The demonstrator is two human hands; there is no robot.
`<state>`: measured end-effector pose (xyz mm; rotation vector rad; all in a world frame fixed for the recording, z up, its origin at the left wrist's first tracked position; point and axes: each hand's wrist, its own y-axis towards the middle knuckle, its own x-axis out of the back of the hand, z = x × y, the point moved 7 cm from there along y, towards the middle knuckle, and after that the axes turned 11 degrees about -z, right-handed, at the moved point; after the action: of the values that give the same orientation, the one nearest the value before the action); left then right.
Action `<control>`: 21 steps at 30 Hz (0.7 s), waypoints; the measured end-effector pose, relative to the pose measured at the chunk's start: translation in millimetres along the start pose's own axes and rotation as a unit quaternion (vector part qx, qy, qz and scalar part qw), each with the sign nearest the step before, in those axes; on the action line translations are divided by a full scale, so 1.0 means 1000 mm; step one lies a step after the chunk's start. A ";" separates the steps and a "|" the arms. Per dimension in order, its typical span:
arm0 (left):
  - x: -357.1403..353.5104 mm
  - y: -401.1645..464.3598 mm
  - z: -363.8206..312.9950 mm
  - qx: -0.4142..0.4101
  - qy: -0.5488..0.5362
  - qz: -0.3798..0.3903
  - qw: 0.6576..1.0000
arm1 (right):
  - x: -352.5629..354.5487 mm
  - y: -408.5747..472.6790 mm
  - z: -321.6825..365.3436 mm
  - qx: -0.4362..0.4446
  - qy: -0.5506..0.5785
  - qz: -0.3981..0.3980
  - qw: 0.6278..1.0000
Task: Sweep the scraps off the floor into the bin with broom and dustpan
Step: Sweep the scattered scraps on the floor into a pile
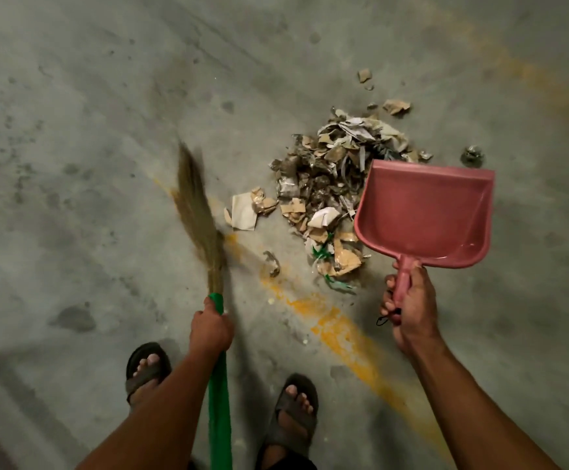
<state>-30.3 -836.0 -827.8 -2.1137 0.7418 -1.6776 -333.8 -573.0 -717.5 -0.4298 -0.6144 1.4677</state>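
A heap of paper and cardboard scraps point(339, 184) lies on the concrete floor point(89, 113), ahead of both hands and between them. The right hand point(408, 308) is wrapped around the handle of a pink dustpan point(425, 212), whose tray sits just right of the heap with its open lip pointing away from the person. The left hand point(211, 329) grips the green handle of a grass broom point(198, 212); its bristles, blurred, reach forward just left of the heap. No bin is visible.
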 end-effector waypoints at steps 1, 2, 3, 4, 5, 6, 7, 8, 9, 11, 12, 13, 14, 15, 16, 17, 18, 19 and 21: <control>-0.010 -0.007 -0.002 -0.011 0.006 0.010 1.000 | 0.003 0.001 -0.001 0.002 -0.005 0.002 1.000; -0.019 -0.012 -0.008 -0.031 0.015 0.014 0.999 | 0.006 0.002 -0.003 0.004 -0.009 0.003 1.000; -0.027 -0.020 -0.017 -0.054 0.021 0.017 0.998 | 0.010 0.003 -0.004 0.006 -0.013 0.004 1.000; -0.033 -0.025 -0.027 -0.079 0.021 0.018 0.996 | 0.013 0.003 -0.004 0.006 -0.015 0.003 1.000; -0.038 -0.031 -0.037 -0.098 0.009 0.023 0.995 | 0.016 0.003 -0.006 0.005 -0.015 0.001 1.000; -0.043 -0.036 -0.045 -0.114 -0.012 0.027 0.993 | 0.021 0.002 -0.008 0.003 -0.016 -0.001 1.000; -0.046 -0.042 -0.054 -0.129 -0.032 0.030 0.991 | 0.024 0.001 -0.010 0.000 -0.014 -0.003 1.000; -0.048 -0.048 -0.064 -0.147 -0.054 0.031 0.987 | 0.028 0.000 -0.011 -0.003 -0.013 -0.006 1.000; -0.048 -0.054 -0.074 -0.162 -0.071 0.031 0.984 | 0.031 -0.001 -0.012 -0.005 -0.016 -0.010 1.000; -0.047 -0.066 -0.095 -0.187 -0.109 0.023 0.976 | 0.035 -0.003 -0.012 -0.006 -0.017 -0.016 1.000; -0.046 -0.073 -0.105 -0.198 -0.128 0.015 0.972 | 0.036 -0.004 -0.011 -0.005 -0.013 -0.015 1.000; -0.044 -0.079 -0.113 -0.204 -0.139 0.008 0.969 | 0.036 -0.005 -0.010 -0.004 -0.009 -0.012 1.000; -0.043 -0.084 -0.121 -0.209 -0.146 0.003 0.967 | 0.036 -0.005 -0.008 -0.003 -0.006 -0.010 1.000; -0.043 -0.089 -0.129 -0.211 -0.143 0.001 0.967 | 0.036 -0.006 -0.007 -0.001 -0.005 -0.008 1.000; -0.044 -0.094 -0.136 -0.215 -0.135 0.002 0.967 | 0.037 -0.006 -0.005 0.000 -0.005 -0.006 1.000; -0.044 -0.098 -0.142 -0.219 -0.118 0.006 0.969 | 0.037 -0.008 -0.003 0.001 -0.006 -0.004 1.000; -0.045 -0.101 -0.147 -0.225 -0.094 0.012 0.970 | 0.039 -0.008 0.001 0.002 -0.005 0.000 1.000; -0.045 -0.103 -0.151 -0.230 -0.069 0.018 0.971 | 0.040 -0.009 0.004 0.002 -0.006 0.004 1.000; -0.043 -0.107 -0.152 -0.236 -0.033 0.020 0.971 | 0.045 -0.010 0.010 0.004 -0.010 0.011 1.000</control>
<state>-164.7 -716.0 -763.8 -2.4245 1.2554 -1.5101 -332.5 -530.0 -697.6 -0.4168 -0.6221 1.4958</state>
